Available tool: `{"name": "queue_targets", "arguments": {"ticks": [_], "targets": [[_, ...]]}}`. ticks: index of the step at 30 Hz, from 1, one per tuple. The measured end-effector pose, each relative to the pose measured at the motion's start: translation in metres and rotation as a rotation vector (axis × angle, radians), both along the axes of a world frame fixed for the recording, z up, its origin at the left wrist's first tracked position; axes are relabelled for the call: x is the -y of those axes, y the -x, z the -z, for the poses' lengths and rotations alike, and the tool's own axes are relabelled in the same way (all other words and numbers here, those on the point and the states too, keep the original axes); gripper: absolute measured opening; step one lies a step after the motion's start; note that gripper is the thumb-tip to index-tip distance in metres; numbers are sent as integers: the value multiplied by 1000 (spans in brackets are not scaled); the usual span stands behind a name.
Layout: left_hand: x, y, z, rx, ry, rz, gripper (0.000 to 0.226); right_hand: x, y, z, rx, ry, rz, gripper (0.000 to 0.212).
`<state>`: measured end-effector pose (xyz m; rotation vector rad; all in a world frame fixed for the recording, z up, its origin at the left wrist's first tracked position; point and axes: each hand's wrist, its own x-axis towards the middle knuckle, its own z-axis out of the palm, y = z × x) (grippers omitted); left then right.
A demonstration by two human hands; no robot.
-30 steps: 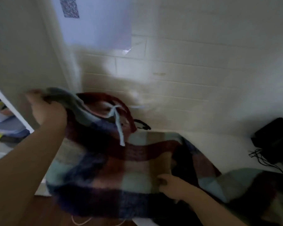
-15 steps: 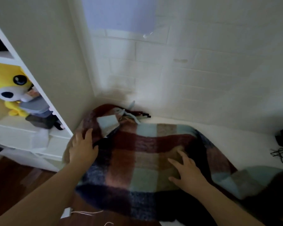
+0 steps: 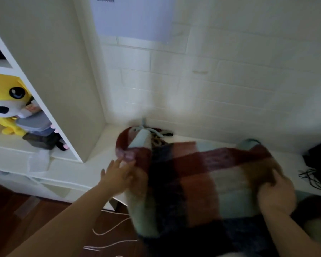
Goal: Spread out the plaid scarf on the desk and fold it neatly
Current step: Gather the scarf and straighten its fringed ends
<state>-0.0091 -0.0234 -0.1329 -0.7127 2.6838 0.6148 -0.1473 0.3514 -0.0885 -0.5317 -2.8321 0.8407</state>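
The plaid scarf, fuzzy with red, navy, pale blue and beige squares, lies across the white desk and hangs over its front edge. Fringe tassels bunch at its far left end by the wall. My left hand rests at the scarf's left edge with fingers spread, touching the cloth. My right hand grips a bunched fold of the scarf on the right, lifted slightly off the desk. The image is blurred by motion.
A white shelf unit stands left of the desk, holding a yellow plush toy and grey items. A brick wall rises behind with a paper sheet taped on. Black device and cables sit at the right. White cords trail on the wood floor.
My right hand has moved right and closed on a fold of the scarf, lifting it. My left hand slid to the scarf's left edge, fingers spread. The view tilted upward.
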Motion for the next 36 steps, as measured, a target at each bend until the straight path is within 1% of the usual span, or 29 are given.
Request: {"name": "queue_targets", "arguments": {"ticks": [2,3,4,5,6,7,8,9,10,11,12,13,14,16,17,18,19,21,22,24,25,26,27,28,30,31,32,34,36], "targets": [[-22,4,8,67,10,107,54,-36,3,9,329,23,213,70],[-30,5,10,94,-10,117,53,-47,1,13,497,55,323,81],[-36,6,11,107,-42,90,52,-54,-5,15,627,22,369,87],[-41,7,11,99,-78,27,51,-59,-10,18,678,-86,341,85],[-45,8,10,66,-92,-61,53,-59,-16,19,628,-240,261,79],[-50,11,8,19,-77,-163,59,-55,-22,20,522,-371,141,73],[-56,14,4,-29,-42,-247,71,-48,-25,22,401,-433,-12,70],[-66,18,0,-59,-28,-305,87,-36,-26,22,319,-441,-182,69],[-75,22,-2,-65,-46,-323,103,-21,-27,24,302,-426,-362,70],[-83,25,-1,-57,-92,-318,113,-4,-28,29,311,-403,-525,73],[-91,27,1,-39,-145,-314,118,13,-31,36,347,-394,-650,78],[-94,29,5,-26,-192,-330,115,25,-33,43,407,-415,-734,83],[-93,30,10,-37,-227,-363,105,34,-37,50,468,-456,-776,87],[-79,29,19,-101,-232,-422,65,39,-42,61,544,-558,-792,85],[-71,27,18,-123,-231,-448,43,37,-44,64,546,-575,-787,74],[-63,26,16,-147,-240,-479,27,36,-45,66,526,-561,-795,56],[-56,25,11,-180,-265,-509,20,35,-45,66,488,-528,-813,38],[-52,28,-14,-354,-291,-524,17,38,-42,61,370,-394,-801,15],[-52,32,-32,-486,-315,-500,16,42,-40,54,274,-308,-737,11],[-56,42,-73,-772,-407,-414,30,50,-32,33,15,-159,-502,16],[-57,47,-88,-883,-483,-369,30,51,-28,22,-60,-103,-384,19],[-58,52,-94,-939,-582,-397,22,48,-23,14,-41,-48,-289,21],[-59,56,-92,-910,-702,-471,11,44,-17,12,63,-21,-248,23],[-57,59,-83,-805,-800,-576,24,39,-15,13,206,-47,-269,27],[-63,56,-57,-461,-834,-682,67,34,-19,22,439,-148,-398,35],[-69,53,-43,-301,-835,-676,78,31,-22,27,482,-177,-424,39],[-75,48,-28,-156,-850,-671,83,29,-26,30,495,-168,-427,44],[-89,43,-15,46,-1014,-684,76,25,-30,28,529,-91,-392,47],[-96,45,-14,138,-1244,-723,66,19,-32,26,583,-55,-375,43]]}}
